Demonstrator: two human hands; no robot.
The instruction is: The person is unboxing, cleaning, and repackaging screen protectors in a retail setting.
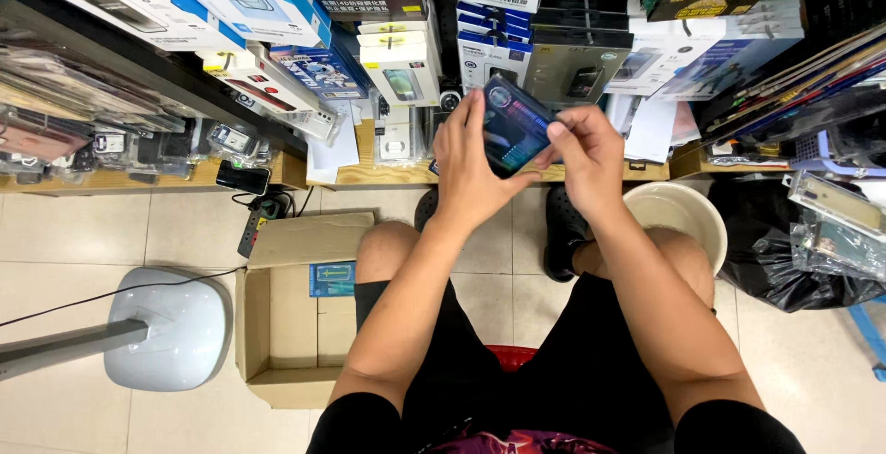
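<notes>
I hold a dark smartphone (513,127) with a lit, colourful screen up in front of me, tilted. My left hand (468,170) grips it from the left and below. The fingers of my right hand (583,147) pinch its right edge. I sit on a red stool (510,355), knees apart, with black shoes on the tiled floor.
An open cardboard box (288,325) lies at my left knee, beside the white base of a stand (171,327). A white bucket (681,210) and a black plastic bag (772,249) sit at the right. Shelves of boxed phone accessories (399,55) fill the front; a power strip (253,225) lies below.
</notes>
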